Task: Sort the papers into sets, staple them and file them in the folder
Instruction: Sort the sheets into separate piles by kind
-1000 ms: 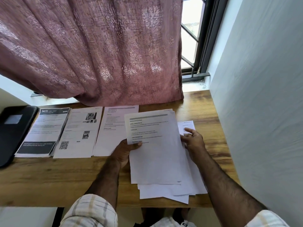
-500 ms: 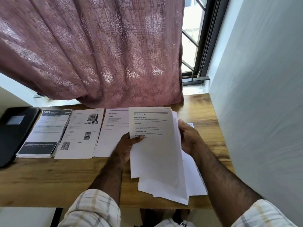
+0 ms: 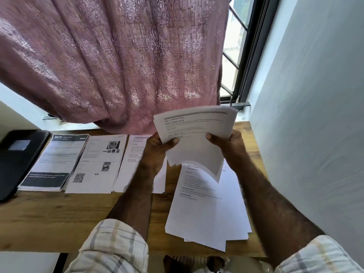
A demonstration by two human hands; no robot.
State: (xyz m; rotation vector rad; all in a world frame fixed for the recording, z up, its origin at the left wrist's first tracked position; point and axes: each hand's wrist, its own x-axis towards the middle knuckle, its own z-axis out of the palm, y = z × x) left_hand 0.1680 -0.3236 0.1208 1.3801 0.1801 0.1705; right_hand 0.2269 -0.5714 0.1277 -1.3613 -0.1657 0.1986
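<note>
Printed sheaf (image 3: 194, 138) held up, curling; loose pile (image 3: 208, 211) below; 3 sorted sets (image 3: 98, 162) left; black folder (image 3: 17, 156) far-left.

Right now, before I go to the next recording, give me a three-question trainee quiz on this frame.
1. True or false: the held sheaf of papers lies flat on the desk.
2. Which piles lie left of the left hand? A) the dark-banner pile and QR-code pile; B) none.
3. Fill in: the right hand grips the sheaf's ____ edge.

Key: 1 false, both hands hold it raised; 2 A; 3 right.
</note>
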